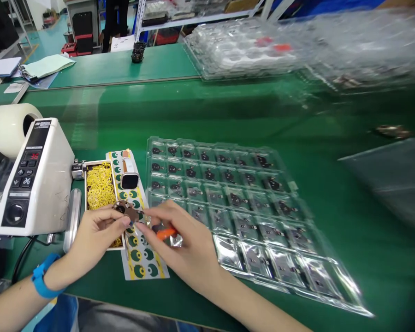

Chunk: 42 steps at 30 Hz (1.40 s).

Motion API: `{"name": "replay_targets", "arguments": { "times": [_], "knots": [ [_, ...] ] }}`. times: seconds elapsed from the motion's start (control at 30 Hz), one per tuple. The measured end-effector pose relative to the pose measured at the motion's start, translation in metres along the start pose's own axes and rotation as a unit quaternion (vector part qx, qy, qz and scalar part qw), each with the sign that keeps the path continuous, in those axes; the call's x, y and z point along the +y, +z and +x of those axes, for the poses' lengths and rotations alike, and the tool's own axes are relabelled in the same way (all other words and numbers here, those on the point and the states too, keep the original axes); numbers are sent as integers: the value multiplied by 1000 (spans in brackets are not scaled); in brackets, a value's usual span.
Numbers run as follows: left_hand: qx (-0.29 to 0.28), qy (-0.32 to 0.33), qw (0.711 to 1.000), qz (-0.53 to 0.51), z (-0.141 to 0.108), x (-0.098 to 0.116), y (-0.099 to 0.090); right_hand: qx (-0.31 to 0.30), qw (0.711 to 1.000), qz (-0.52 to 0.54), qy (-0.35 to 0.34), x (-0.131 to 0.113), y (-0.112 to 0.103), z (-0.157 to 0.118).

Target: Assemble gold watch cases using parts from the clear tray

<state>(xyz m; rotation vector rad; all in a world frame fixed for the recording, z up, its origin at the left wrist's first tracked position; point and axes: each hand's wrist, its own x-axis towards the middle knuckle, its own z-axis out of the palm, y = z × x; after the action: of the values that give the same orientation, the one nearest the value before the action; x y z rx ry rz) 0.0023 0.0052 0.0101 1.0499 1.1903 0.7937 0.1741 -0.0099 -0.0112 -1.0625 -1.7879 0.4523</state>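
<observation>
My left hand (98,230), a blue band at its wrist, pinches a small brown-and-black component (128,211) with a round opening. My right hand (180,240) brings its thumb and forefinger to the component's right side. An orange piece (166,233), perhaps a tool's handle, shows between the fingers of my right hand; its ends are hidden. Beneath the hands lies a sheet of green and yellow round stickers (138,271), with a smartwatch-like item (129,177) on it. A white box (86,189) of yellow rings (100,184) stands just behind my left hand.
A clear compartment tray (224,196) with several small dark parts spreads to the right. At left stands a white tape dispenser (55,184) with a tape roll (7,129). Stacked clear trays (242,46) occupy the back right. A dark component (138,52) sits at the back.
</observation>
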Motion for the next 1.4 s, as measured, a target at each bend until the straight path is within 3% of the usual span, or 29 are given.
{"name": "replay_targets", "arguments": {
  "times": [0.07,0.13,0.73,0.83,0.93,1.03,1.17,1.4],
  "knots": [
    [5,10,1000,14,0,0,0,20,991,-85,-102,0,2,-3],
    [5,16,1000,26,-1,0,0,13,981,-130,-142,0,2,-5],
    [24,95,991,96,-2,-4,0,1,976,-139,-167,4,11,-7],
    [49,114,988,92,0,-4,0,7,984,-115,-135,6,12,-7],
    [72,134,983,99,1,-3,-4,7,997,-50,-60,8,12,-6],
    [100,156,978,95,1,-3,-8,-33,999,30,3,7,15,-6],
    [137,171,975,45,1,-4,-12,-122,990,72,11,4,20,-10],
    [112,170,979,22,2,-2,-11,-141,990,23,8,8,25,-17]
  ]
}}
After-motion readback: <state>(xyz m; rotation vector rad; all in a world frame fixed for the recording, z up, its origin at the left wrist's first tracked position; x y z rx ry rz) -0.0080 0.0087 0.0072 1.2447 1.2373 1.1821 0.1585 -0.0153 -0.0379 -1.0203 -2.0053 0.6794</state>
